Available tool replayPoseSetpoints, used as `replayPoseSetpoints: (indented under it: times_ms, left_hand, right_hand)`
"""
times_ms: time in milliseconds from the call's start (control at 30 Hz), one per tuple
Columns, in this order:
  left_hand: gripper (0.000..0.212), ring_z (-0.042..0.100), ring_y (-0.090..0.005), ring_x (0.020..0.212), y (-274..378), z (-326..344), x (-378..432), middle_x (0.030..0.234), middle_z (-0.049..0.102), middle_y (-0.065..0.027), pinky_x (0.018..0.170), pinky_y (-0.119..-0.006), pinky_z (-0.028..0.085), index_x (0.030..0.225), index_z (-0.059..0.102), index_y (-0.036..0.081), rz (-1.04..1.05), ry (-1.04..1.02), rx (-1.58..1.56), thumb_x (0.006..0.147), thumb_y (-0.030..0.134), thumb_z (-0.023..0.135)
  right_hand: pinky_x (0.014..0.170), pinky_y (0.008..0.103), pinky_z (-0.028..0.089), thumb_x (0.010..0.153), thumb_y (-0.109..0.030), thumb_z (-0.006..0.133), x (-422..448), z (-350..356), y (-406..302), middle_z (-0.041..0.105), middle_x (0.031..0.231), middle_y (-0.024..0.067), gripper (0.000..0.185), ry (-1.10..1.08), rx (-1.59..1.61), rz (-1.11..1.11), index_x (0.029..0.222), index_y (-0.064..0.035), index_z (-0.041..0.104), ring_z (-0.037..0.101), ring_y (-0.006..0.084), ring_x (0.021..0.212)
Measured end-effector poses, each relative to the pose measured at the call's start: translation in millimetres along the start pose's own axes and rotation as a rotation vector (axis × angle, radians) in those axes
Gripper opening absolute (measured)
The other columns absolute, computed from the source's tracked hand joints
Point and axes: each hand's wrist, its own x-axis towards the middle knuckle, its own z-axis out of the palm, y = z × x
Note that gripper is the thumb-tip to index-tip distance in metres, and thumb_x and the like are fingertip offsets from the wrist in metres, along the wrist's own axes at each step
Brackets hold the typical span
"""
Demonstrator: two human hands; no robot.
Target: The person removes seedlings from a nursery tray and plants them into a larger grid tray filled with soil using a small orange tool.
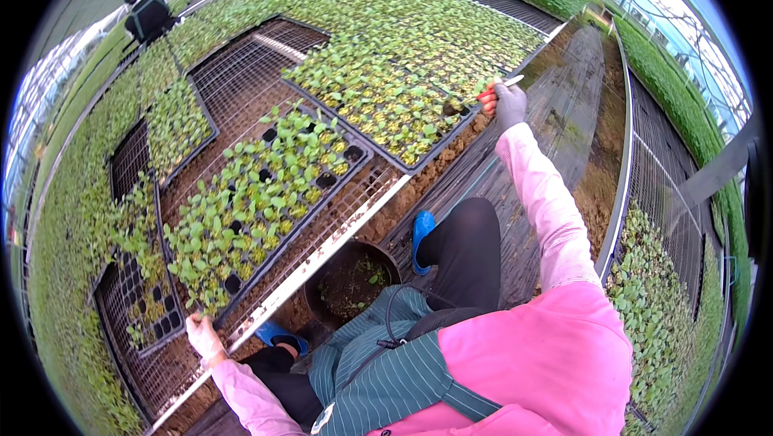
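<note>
My right hand (508,104), in a dark glove, is closed around a slim red-and-white tool (514,81) whose exact kind I cannot make out. It hovers at the near right edge of a full seedling tray (386,104), beside a dark gap in the plants. My left hand (205,340) is at the lower corner of a nearer black plug tray (259,206), fingertips against its leaves. Whether it grips the tray or a seedling is unclear. Green seedlings fill most of that tray, with several cells showing only dark soil or holes.
Wire-mesh bench (241,80) with a white front rail (314,261) carries the trays. Below it sits a dark round tub (350,285) holding soil and plant scraps. A partly filled tray (154,309) lies left. Another person (148,13) stands far left. Black ground cloth (543,128) lines the aisle.
</note>
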Motion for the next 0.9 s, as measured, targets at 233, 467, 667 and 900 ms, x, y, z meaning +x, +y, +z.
replayPoseSetpoints:
  times_ms: [233,467,667,900]
  left_hand:
    - [0.016,0.050,-0.0191,0.067,-45.7,-11.5,23.4,0.075,0.055,-0.0087,0.066,-0.031,0.043,0.092,0.055,0.003,0.057,0.077,0.220,0.080,0.012,0.059]
    - [0.005,0.042,-0.0086,0.052,-63.8,-19.7,31.9,0.068,0.046,0.0013,0.041,-0.023,0.039,0.085,0.054,0.008,0.165,0.134,0.227,0.082,0.010,0.058]
    - [0.010,0.042,-0.0127,0.058,-50.9,-18.5,24.2,0.069,0.049,-0.0023,0.055,-0.028,0.038,0.088,0.055,0.006,0.112,0.112,0.278,0.081,0.011,0.058]
    - [0.012,0.041,-0.0139,0.059,-25.9,-12.4,14.8,0.068,0.048,-0.0035,0.058,-0.030,0.037,0.090,0.055,0.004,-0.045,0.101,0.266,0.081,0.012,0.059]
  right_hand:
    - [0.041,0.0245,0.040,0.090,-0.021,0.056,60.5,-37.7,40.2,0.059,0.058,0.0056,0.023,0.236,-0.210,0.047,0.083,0.0007,0.061,0.050,0.0103,0.042]
    - [0.052,0.0298,0.047,0.091,-0.024,0.055,59.3,-12.4,62.2,0.064,0.070,0.0100,0.025,0.090,-0.371,0.048,0.096,-0.0003,0.062,0.060,0.0152,0.057]
    - [0.076,0.0399,0.048,0.096,-0.035,0.043,52.1,12.7,33.3,0.066,0.086,0.0125,0.033,-0.325,-1.290,-0.250,0.108,-0.0083,0.058,0.064,0.0272,0.082]
    - [0.061,0.0307,0.048,0.095,-0.030,0.047,58.6,-0.7,7.2,0.062,0.073,0.0077,0.028,-0.003,-0.865,-0.269,0.101,-0.0059,0.061,0.060,0.0151,0.064]
